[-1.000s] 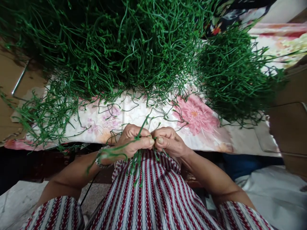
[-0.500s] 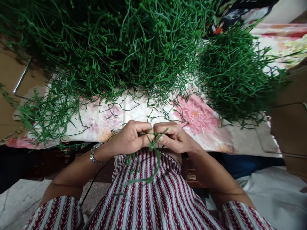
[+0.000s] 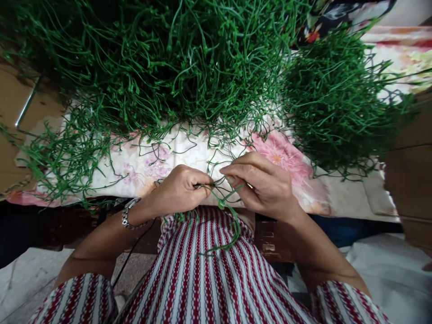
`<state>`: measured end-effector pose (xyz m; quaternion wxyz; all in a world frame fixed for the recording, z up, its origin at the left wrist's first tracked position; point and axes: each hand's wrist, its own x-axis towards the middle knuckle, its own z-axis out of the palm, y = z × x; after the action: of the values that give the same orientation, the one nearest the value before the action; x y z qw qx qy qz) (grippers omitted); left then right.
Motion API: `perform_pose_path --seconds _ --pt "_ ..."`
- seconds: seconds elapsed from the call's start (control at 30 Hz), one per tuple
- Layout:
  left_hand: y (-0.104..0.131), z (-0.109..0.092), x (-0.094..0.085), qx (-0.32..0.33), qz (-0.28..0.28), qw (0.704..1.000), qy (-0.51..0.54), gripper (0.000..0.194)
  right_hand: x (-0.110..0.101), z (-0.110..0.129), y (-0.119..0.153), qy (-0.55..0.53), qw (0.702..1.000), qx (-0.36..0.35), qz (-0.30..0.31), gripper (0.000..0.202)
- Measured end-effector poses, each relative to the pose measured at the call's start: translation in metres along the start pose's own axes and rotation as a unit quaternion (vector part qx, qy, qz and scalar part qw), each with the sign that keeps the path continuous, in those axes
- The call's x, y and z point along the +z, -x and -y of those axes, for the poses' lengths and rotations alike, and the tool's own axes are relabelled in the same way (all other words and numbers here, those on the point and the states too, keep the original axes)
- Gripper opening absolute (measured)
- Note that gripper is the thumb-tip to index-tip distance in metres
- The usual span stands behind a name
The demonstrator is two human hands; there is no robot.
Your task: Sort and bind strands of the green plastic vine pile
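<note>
My left hand (image 3: pixel 185 188) is closed in a pinch on thin green stems (image 3: pixel 221 202), which run across to the right and hang down over the striped apron. Close beside it, my right hand (image 3: pixel 265 184) has thumb and index finger near the stems, bent and slightly apart; whether a thin strand lies between their tips is hard to make out. A large heap of green plastic-looking stems (image 3: pixel 162 67) rises beyond both hands, with a smaller pile (image 3: pixel 340 103) to the right and loose stems (image 3: pixel 70 157) at the left.
A flowered cloth (image 3: pixel 189 157) covers the surface under the piles. Brown cardboard (image 3: pixel 410 180) stands at the right, and more cardboard (image 3: pixel 13 99) with a metal wire handle (image 3: pixel 27 104) is at the left. Dark flowered fabric (image 3: pixel 337 20) shows at the top right.
My right hand has moved right and a little up, away from my left hand, and its fingers have loosened. The hanging stems have shifted right.
</note>
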<state>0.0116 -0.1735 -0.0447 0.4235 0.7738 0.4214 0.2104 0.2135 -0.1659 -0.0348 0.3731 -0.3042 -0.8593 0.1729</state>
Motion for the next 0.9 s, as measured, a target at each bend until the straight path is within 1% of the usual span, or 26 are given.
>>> perform_pose_path --seconds 0.07,0.2,0.27,0.33,0.4,0.43,0.5,0.57,0.63,0.73,0.83,0.9 --pt "0.0 -0.001 0.001 0.005 -0.023 1.0 -0.003 0.019 -0.002 0.003 0.001 0.035 0.999 -0.014 0.016 0.02" --pt "0.001 -0.001 0.004 0.019 -0.047 0.998 0.03 0.02 0.004 0.003 0.005 0.055 0.995 -0.016 0.085 0.014" --pt "0.002 0.0 0.004 0.022 -0.055 0.997 0.044 0.019 0.01 0.001 0.006 0.019 0.996 0.002 0.082 0.013" --pt "0.002 0.0 0.003 0.021 -0.063 0.997 0.049 0.017 0.015 0.0 0.007 -0.04 0.997 0.029 0.06 0.012" --pt "0.002 0.0 0.003 0.025 -0.067 0.997 0.042 0.017 0.018 0.001 0.007 -0.073 0.995 0.043 0.044 0.011" --pt "0.002 -0.001 0.002 0.027 -0.064 0.997 0.037 0.019 0.018 0.001 0.007 -0.073 0.996 0.042 0.041 0.011" --pt "0.002 -0.001 0.002 0.026 -0.05 0.998 0.027 0.021 0.018 0.001 0.008 -0.053 0.997 0.03 0.057 0.015" --pt "0.002 -0.002 0.002 0.017 -0.03 0.999 0.011 0.021 0.018 0.0 0.008 -0.032 0.995 0.017 0.091 0.016" --pt "0.002 -0.001 0.003 0.011 -0.012 1.0 -0.015 0.02 0.017 -0.002 0.008 -0.017 0.991 0.014 0.133 0.012" --pt "0.002 -0.002 0.004 0.028 0.007 0.998 -0.061 0.021 0.015 -0.003 0.008 0.002 0.981 0.025 0.191 0.009" --pt "0.002 -0.003 0.005 0.047 0.019 0.994 -0.096 0.022 0.013 -0.003 0.006 -0.013 0.972 0.039 0.231 0.009" --pt "0.002 -0.003 0.004 0.05 0.023 0.993 -0.108 0.022 0.013 -0.004 0.005 -0.032 0.969 0.041 0.243 0.015"
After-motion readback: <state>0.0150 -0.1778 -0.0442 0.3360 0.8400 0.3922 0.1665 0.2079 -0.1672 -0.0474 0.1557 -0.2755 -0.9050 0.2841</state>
